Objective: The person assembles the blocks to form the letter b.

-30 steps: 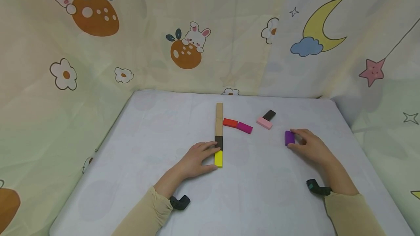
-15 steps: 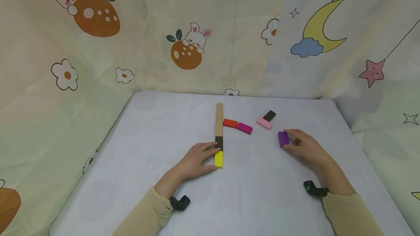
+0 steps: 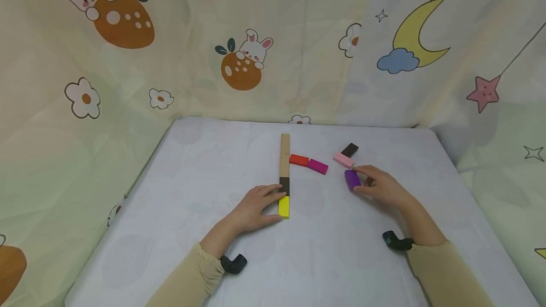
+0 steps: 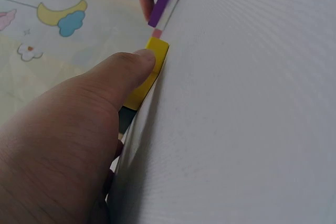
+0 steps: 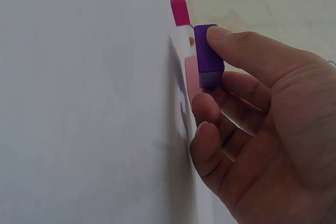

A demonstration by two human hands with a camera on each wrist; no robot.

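A straight row of flat blocks lies on the white table [image 3: 324,259]: tan blocks [image 3: 285,154] at the far end, then a dark one [image 3: 284,186], then a yellow one [image 3: 284,206] nearest me. My left hand [image 3: 256,208] rests against the row's near end, its thumb touching the yellow block [image 4: 149,72]. My right hand [image 3: 377,185] pinches a purple block [image 3: 352,179] between thumb and fingers, just above the table right of the row. The right wrist view shows the purple block [image 5: 208,56] held at the fingertips.
Loose blocks lie beyond the hands: a red one [image 3: 299,159] and a magenta one [image 3: 318,166] end to end beside the row, a pink one [image 3: 343,160] and a dark brown one [image 3: 350,149] farther right. Printed curtains close in the table's far and side edges.
My right hand has carried the purple block leftward, from the right of the table toward the row. The left hand and the row have stayed still.
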